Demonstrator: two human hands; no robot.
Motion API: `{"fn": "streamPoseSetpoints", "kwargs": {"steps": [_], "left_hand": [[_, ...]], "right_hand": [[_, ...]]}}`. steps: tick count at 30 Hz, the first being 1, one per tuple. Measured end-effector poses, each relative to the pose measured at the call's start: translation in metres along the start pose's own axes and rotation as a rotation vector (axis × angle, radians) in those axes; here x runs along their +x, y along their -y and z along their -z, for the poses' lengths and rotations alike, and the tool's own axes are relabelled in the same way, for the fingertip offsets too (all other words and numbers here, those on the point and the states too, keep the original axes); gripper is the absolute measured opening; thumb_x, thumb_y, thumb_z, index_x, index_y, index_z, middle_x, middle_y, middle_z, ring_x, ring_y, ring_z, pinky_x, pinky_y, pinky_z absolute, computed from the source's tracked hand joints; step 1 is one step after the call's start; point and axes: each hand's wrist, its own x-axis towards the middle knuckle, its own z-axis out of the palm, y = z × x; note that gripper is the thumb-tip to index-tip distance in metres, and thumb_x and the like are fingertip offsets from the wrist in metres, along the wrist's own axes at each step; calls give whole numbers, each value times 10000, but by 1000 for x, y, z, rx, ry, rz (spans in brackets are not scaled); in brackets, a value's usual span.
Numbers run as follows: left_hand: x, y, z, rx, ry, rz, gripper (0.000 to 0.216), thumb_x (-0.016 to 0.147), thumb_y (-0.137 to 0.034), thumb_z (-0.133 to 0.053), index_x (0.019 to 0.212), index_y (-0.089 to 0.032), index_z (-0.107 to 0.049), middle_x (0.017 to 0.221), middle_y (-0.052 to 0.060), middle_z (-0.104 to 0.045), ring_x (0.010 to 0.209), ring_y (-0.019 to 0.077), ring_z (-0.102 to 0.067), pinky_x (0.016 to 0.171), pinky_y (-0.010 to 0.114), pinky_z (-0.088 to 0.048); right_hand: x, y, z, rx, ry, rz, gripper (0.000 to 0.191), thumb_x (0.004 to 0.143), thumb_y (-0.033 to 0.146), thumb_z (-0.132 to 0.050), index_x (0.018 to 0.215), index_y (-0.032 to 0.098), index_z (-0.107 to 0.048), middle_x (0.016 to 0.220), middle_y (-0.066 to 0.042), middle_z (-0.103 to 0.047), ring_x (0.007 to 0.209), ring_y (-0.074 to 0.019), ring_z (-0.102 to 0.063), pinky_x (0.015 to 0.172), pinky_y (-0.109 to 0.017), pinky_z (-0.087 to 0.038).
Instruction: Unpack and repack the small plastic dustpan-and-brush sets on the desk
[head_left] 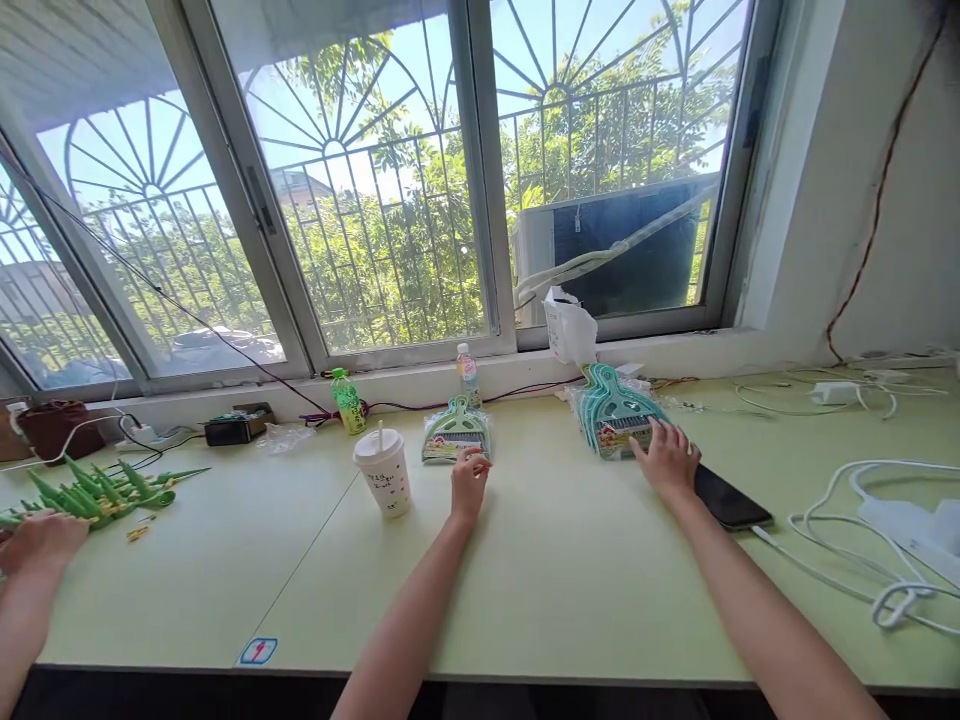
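A small packaged dustpan and brush set (454, 436), pale green in clear plastic, lies on the table ahead of me. My left hand (469, 488) is at its front right corner, fingers curled together against the edge. Further right is an overlapping stack of similar teal dustpan and brush sets (611, 405), also wrapped in plastic. My right hand (670, 457) rests at the stack's lower right corner, its fingers apart and touching the top package. The undersides of the fingers are hidden.
A white lidded cup (383, 475) with a straw stands left of my left hand. Behind are a green bottle (348, 402) and a clear bottle (468, 376). A black phone (727, 498) and white cables lie right. At far left, another person's hand (45, 540) touches green pieces (112, 492).
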Motion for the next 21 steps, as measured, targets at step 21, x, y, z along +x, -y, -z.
{"fn": "streamPoseSetpoints", "kwargs": {"steps": [21], "left_hand": [[-1, -5, -3, -1, 203, 6, 218, 702, 49, -572, 691, -150, -663, 976, 49, -614, 711, 93, -633, 724, 284, -578]], "right_hand": [[-13, 35, -1, -80, 214, 346, 258, 880, 415, -574, 944, 179, -655, 1014, -119, -682, 1001, -284, -572, 973, -471, -299]]}}
